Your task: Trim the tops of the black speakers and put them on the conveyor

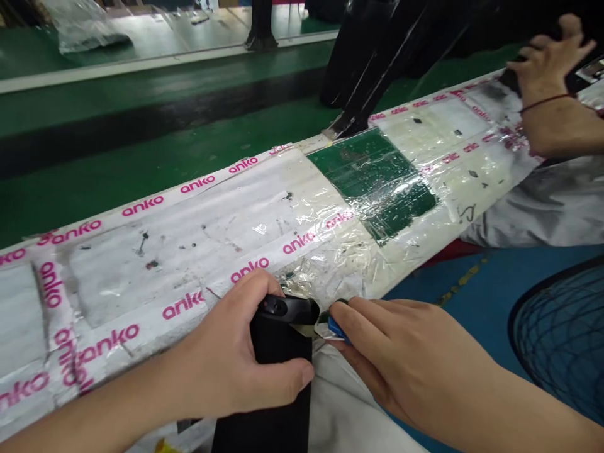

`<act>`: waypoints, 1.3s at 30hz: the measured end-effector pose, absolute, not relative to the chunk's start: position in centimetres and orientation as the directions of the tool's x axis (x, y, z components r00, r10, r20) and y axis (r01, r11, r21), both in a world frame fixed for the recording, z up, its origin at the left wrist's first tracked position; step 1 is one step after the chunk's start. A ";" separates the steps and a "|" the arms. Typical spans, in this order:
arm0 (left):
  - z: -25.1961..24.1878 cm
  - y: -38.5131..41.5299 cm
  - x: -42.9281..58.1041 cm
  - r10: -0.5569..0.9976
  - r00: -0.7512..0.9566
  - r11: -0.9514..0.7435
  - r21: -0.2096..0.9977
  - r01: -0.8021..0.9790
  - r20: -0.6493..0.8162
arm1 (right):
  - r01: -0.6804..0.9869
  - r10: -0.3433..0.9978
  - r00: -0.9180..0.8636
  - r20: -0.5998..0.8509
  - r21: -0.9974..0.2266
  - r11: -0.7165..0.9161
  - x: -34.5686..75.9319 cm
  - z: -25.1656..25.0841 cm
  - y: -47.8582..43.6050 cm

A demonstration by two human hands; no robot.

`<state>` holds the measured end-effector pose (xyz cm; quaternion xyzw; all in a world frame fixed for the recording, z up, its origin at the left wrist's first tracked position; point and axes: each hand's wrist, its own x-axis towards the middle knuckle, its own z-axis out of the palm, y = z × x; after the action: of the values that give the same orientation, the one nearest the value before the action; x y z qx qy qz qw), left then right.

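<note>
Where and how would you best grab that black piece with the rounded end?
Grip the black piece by its flat body, just below the rounded end, probably best from the left, where the left hand has its thumb across it. The right hand, holding a small blue thing, crowds the other side.

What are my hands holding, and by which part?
Left hand: a black object, gripped near its upper end. Right hand: a small blue item, held part mostly hidden.
</note>
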<state>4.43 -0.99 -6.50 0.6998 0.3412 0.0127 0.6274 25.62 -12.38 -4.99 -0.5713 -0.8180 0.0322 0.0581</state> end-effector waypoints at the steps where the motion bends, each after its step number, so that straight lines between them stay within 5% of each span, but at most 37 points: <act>1: -6.5 -0.9 4.4 0.488 0.767 0.024 0.885 0.465 -0.417 | 0.930 0.937 -0.344 0.054 -0.119 0.349 25.6 -5.1 -12.3; 31: -6.1 -1.6 5.5 0.555 0.741 -0.095 0.857 0.507 -0.377 | 0.967 0.967 -0.253 -0.002 -0.006 0.253 23.9 -4.5 -13.0; 39: -6.2 -2.1 5.9 0.594 0.709 -0.144 0.817 0.559 -0.381 | 0.969 0.941 -0.241 -0.237 0.001 0.248 24.1 -2.3 -11.7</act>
<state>5.94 -2.08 -6.18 0.7562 0.3810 0.0163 0.5318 24.14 -11.68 -2.31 -0.6088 -0.7843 0.0728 -0.0946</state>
